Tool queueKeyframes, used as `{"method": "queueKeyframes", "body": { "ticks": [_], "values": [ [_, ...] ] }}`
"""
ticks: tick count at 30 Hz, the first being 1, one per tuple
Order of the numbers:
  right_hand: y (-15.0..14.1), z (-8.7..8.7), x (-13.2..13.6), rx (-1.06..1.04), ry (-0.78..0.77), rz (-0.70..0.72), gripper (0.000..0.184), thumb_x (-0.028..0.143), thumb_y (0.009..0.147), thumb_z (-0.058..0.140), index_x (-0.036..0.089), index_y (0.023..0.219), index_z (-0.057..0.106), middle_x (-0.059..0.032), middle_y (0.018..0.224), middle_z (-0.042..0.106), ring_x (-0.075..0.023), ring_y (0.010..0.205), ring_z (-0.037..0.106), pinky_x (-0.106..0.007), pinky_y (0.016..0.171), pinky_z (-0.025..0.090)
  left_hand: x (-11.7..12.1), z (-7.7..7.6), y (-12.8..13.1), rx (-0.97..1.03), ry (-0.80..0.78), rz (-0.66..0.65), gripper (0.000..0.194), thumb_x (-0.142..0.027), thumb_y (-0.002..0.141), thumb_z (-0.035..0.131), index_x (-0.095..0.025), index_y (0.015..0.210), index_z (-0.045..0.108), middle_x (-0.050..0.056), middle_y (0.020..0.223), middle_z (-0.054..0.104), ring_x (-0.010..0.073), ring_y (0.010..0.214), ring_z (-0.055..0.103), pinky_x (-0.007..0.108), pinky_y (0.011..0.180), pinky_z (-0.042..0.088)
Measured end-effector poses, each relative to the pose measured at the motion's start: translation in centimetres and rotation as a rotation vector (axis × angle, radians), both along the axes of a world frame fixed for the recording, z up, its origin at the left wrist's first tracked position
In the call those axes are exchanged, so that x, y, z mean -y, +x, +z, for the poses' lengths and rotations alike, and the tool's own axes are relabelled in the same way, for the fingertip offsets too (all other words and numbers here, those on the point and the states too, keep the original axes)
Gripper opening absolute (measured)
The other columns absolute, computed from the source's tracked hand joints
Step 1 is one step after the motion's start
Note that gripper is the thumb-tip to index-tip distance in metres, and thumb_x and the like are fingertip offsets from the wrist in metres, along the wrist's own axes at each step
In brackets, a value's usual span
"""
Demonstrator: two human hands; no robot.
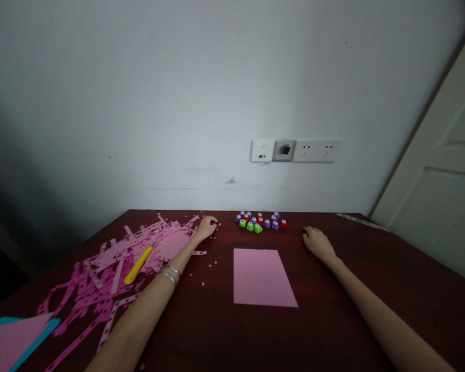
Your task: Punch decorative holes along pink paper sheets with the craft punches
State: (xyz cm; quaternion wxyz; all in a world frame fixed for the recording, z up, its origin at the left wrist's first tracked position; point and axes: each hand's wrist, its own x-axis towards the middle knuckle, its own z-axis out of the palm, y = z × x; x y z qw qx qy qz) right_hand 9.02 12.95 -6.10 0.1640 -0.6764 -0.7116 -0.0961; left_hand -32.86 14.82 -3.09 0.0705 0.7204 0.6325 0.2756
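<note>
My left hand [207, 227] rests on the table with its fingers curled in and nothing visible in them, beside the heap of punched pink paper strips [166, 243]. Palm down on the right side lies my right hand [318, 243], fingers loosely stretched and holding nothing. Between the hands, towards the wall, stand several small craft punches [258, 228] in purple, green and red with white tops. Nearer to me is a plain pink sheet of paper [262, 278], lying flat and touched by neither hand.
A yellow utility knife [139, 265] lies on the strips. Pink and blue sheets [17, 336] are stacked at the front left. Tiny pink paper bits [203, 283] dot the dark red table [209, 330]. A flat strip, perhaps a ruler [362, 221], lies at the back right, below wall sockets [315, 151].
</note>
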Motion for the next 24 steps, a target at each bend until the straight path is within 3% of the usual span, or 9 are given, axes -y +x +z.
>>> {"method": "queueKeyframes", "body": {
  "ticks": [8, 13, 17, 24],
  "values": [
    [-0.1, 0.0, 0.1, 0.0, 0.016, -0.008, 0.038, 0.017, 0.082, 0.038, 0.006, 0.112, 0.059, -0.0184, 0.118, 0.058, -0.0268, 0.115, 0.049, -0.037, 0.095, 0.04, -2.0, 1.6, 1.0, 0.022, -0.105, -0.022, 0.018, -0.013, 0.069, 0.054, -0.014, 0.081, 0.068, 0.007, 0.082, 0.069, 0.0199, 0.082, 0.062, 0.028, 0.078, 0.045],
    [0.0, 0.0, 0.1, 0.0, 0.01, -0.024, 0.039, 0.018, 0.082, 0.038, 0.008, 0.113, 0.059, -0.0162, 0.118, 0.058, -0.0256, 0.115, 0.049, -0.035, 0.094, 0.04, -3.7, 2.5, 2.3, 0.068, -0.15, -0.227, 0.026, -0.033, 0.074, 0.058, -0.014, 0.089, 0.067, 0.006, 0.085, 0.068, 0.0173, 0.078, 0.061, 0.025, 0.072, 0.045],
    [0.0, 0.4, 0.2, -0.014, 0.007, -0.02, 0.038, 0.018, 0.082, 0.037, 0.008, 0.111, 0.06, -0.0157, 0.117, 0.059, -0.025, 0.112, 0.051, -0.034, 0.093, 0.041, -5.0, 2.2, 3.2, 0.092, -0.187, -0.361, 0.031, -0.038, 0.071, 0.061, -0.013, 0.088, 0.068, 0.006, 0.085, 0.068, 0.0178, 0.078, 0.06, 0.025, 0.071, 0.044],
    [-0.2, 1.1, 0.6, -0.042, 0.001, -0.015, 0.038, 0.018, 0.081, 0.037, 0.01, 0.11, 0.061, -0.0137, 0.116, 0.06, -0.0258, 0.107, 0.054, -0.036, 0.089, 0.043, -7.0, 1.1, 4.0, 0.117, -0.213, -0.477, 0.036, -0.034, 0.069, 0.061, -0.011, 0.096, 0.065, 0.004, 0.081, 0.066, 0.0163, 0.074, 0.058, 0.024, 0.067, 0.042]
  ]
}}
